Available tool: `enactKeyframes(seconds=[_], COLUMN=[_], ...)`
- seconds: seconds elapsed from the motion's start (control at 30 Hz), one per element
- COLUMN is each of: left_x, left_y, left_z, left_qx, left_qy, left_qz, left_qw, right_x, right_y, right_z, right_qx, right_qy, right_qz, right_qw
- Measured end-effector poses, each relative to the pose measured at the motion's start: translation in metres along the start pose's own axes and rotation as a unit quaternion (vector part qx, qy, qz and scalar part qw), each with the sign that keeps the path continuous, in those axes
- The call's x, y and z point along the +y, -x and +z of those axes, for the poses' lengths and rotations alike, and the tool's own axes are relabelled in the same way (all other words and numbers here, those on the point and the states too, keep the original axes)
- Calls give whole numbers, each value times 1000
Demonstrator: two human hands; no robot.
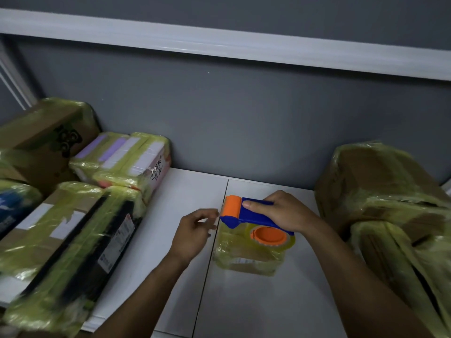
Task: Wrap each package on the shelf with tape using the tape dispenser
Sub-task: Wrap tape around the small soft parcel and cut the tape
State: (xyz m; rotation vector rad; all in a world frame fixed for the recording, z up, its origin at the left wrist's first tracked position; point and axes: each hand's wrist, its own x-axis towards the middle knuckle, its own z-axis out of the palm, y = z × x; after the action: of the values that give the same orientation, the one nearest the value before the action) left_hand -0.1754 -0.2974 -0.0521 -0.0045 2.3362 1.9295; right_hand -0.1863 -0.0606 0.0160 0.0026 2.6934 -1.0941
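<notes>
A small cardboard package [246,259], wound in yellowish tape, lies on the white shelf [256,308] in the middle. On top of it sits the blue and orange tape dispenser [253,219] with its clear tape roll. My right hand [283,212] grips the dispenser's blue body from the right, index finger laid along the top towards the orange roller. Just left of the roller hovers my left hand [195,231], blurred, fingers loosely curled and close together; whether it pinches a tape end I cannot tell.
Several taped boxes are stacked at the left [73,230], one pale with handwriting [129,157]. Two large taped cardboard boxes [380,191] crowd the right side. A grey wall stands behind, and an upper white shelf edge [219,42] runs overhead.
</notes>
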Motion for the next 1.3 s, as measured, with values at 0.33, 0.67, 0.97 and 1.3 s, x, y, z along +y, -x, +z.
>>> enactKeyframes(seconds=[0.33,0.67,0.97,1.3], left_x=[24,24,26,16], left_y=[6,16,11,3], left_z=[9,14,14,-14], left_qx=[-12,-17,35,79], left_qy=[72,112,-16,-34], left_qz=[-70,-20,15,17], left_qw=[995,993,999,996], right_x=[4,7,5,-16], right_y=[5,13,17,15], right_z=[0,1,2,-10], right_qx=[3,17,43,40], right_qy=[-19,-47,0,102], right_qz=[-9,-33,-31,-28], right_qw=[1000,998,999,994])
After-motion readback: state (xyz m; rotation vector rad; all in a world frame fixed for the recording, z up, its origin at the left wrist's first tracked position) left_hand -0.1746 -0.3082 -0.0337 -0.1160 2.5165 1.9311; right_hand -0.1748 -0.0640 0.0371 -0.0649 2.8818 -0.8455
